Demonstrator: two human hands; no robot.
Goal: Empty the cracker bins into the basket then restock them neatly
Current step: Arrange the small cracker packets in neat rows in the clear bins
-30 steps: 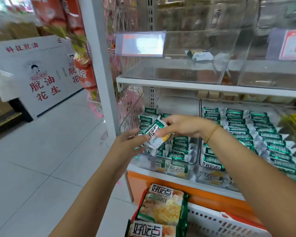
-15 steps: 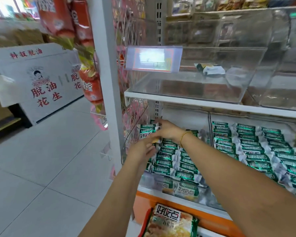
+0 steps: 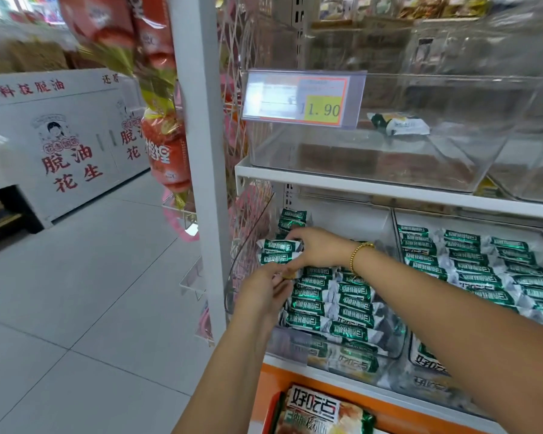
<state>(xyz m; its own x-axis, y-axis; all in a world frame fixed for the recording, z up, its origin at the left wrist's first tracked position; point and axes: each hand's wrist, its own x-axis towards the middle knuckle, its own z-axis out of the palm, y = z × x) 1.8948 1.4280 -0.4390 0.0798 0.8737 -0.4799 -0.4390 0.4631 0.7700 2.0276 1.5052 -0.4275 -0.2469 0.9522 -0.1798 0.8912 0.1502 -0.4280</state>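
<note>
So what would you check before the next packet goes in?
1. Right hand has the top packet: ok, fingers pinch it.
2. Left hand free: cannot tell, fingers hidden.
3. Lower left bin rows neat: ok, packets lined up.
4. Upper bin restocked: not ok, one lone packet inside.
5. Basket has stock: ok, large packs show.

Access to the lower bin (image 3: 290, 344) is from the front, beneath the white shelf (image 3: 389, 192). A white post (image 3: 206, 183) bounds its left side.
</note>
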